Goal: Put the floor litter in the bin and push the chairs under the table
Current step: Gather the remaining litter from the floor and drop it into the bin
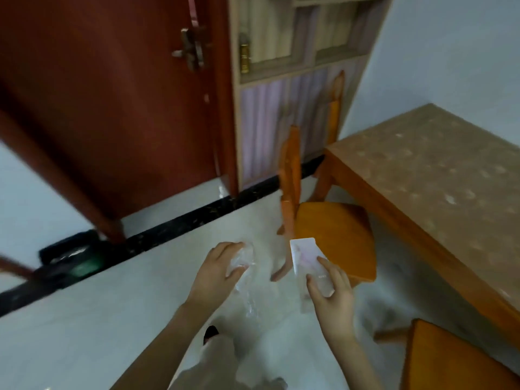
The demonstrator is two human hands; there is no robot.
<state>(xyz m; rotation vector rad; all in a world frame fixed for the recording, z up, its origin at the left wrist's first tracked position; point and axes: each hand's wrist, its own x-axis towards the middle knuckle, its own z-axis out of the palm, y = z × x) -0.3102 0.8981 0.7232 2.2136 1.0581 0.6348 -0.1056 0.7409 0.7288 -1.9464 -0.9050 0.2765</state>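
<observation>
Head view, blurred by motion. A glossy pale tiled floor [98, 319] was shown, crossed by a black polished threshold strip [174, 223] running from near left to far right. Beyond the strip a dark red wooden door [112, 108] with a metal lever handle [191, 50] was seen, and to its right a cabinet [281, 108] of pale wood with ribbed lilac panels. At right, a table [436, 170] with an orange wooden frame and a speckled beige top was shown. A chair [334, 235] of the same orange wood, with a flat squarish seat and a slatted back, stood just beside the table's left edge, its seat out in the open rather than under the top. Part of a second chair [450, 361] was visible at near right, also outside the table. At far left, against the strip, a dark low container [67, 254] with something green in it was seen; whether it was the bin could not be told from the blur.

The left hand [216, 274] was held palm down over the floor, its fingers curled around a crumpled clear plastic wrapper [244, 266] that trailed downward. The right hand [332, 296] was raised beside it, thumb and fingers pinched on the lower end of a flat white rectangular packet [306, 257] with rounded corners and faint pink print. Both pieces of litter were thus held above the floor, near the first chair's front leg.
</observation>
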